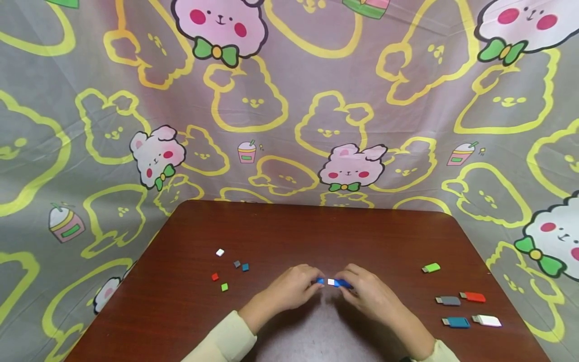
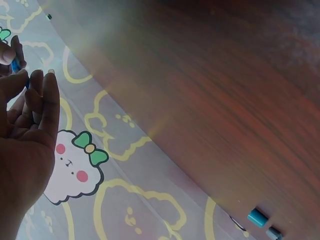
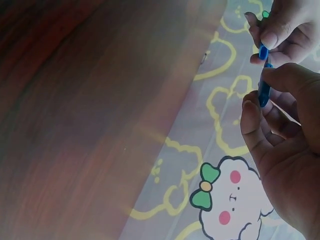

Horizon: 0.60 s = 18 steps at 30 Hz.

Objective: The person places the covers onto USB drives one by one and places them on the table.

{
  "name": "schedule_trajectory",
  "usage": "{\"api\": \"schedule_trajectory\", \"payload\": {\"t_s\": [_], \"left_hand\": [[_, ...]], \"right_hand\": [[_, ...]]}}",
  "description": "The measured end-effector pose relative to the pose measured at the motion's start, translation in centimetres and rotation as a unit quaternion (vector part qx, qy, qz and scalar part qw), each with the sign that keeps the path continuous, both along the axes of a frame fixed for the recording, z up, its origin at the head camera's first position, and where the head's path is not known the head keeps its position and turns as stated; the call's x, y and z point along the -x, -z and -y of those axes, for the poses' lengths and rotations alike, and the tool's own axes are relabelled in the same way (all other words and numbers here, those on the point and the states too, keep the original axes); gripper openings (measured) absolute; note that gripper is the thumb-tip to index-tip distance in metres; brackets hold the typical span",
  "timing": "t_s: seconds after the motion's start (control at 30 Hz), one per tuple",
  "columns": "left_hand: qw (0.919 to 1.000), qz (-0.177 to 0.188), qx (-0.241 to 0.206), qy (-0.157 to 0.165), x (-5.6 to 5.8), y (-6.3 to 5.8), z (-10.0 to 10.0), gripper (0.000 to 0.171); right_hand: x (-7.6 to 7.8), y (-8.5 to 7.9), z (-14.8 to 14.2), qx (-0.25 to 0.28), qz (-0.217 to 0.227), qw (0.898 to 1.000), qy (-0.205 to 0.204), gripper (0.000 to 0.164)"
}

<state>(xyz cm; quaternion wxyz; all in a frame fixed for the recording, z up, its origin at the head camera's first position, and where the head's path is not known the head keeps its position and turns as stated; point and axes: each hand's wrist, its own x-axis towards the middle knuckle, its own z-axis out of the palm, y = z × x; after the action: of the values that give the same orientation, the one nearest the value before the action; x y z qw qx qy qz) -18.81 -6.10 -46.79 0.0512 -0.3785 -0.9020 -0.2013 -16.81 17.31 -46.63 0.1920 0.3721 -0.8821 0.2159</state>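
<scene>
Near the middle of the table, my left hand (image 1: 294, 285) pinches a small blue cap (image 1: 320, 280) between thumb and fingers. Facing it, my right hand (image 1: 368, 291) pinches a blue USB flash drive (image 1: 342, 283), its bright metal plug (image 1: 331, 282) pointing left at the cap. In the head view a narrow gap separates plug and cap. The right wrist view shows the drive (image 3: 264, 92) between thumb and fingertips, with the cap's open end (image 3: 263, 51) turned toward it. From the left wrist, the cap is mostly hidden by the fingers.
On the left lie several loose caps: white (image 1: 220, 252), grey (image 1: 237, 264), teal (image 1: 246, 267), red (image 1: 215, 277) and green (image 1: 224, 287). Uncapped drives lie on the right: green (image 1: 431, 268), grey (image 1: 448, 300), red (image 1: 473, 297), teal (image 1: 456, 322), white (image 1: 487, 320). A patterned cloth (image 1: 280, 136) hangs behind the table.
</scene>
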Motion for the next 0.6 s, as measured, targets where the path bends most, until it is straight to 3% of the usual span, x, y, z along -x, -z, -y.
{"api": "schedule_trajectory", "payload": {"t_s": [0.6], "left_hand": [[0.9994, -0.029, -0.013, 0.013, -0.09, 0.22, -0.59, 0.017]], "right_hand": [[-0.05, -0.03, 0.23, 0.0, -0.006, 1.0, -0.006, 0.024]]}}
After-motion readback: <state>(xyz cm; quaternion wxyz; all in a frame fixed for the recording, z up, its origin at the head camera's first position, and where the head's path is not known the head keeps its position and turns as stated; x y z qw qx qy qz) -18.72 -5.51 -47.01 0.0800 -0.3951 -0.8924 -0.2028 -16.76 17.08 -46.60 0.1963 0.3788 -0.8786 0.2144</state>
